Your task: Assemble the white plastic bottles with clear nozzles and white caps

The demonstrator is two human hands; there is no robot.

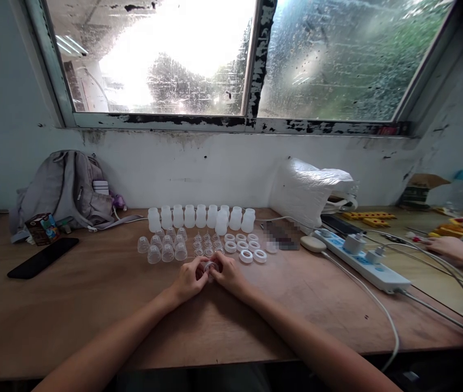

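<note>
My left hand and my right hand meet at the middle of the table, fingers closed around a small whitish bottle collar ring. The fingers cover much of it, and I cannot make out whether a teat sits inside. Just beyond my hands stand several clear bottle teats. Several white collar rings lie in rows to the right of them. On the left are several translucent dome caps. Behind these stands a row of frosted baby bottles, with one bottle slightly forward.
A black phone, a small box and a grey backpack occupy the left. At right are a round white pad, a power strip with cables, and a white bag. Another person's hand works at far right.
</note>
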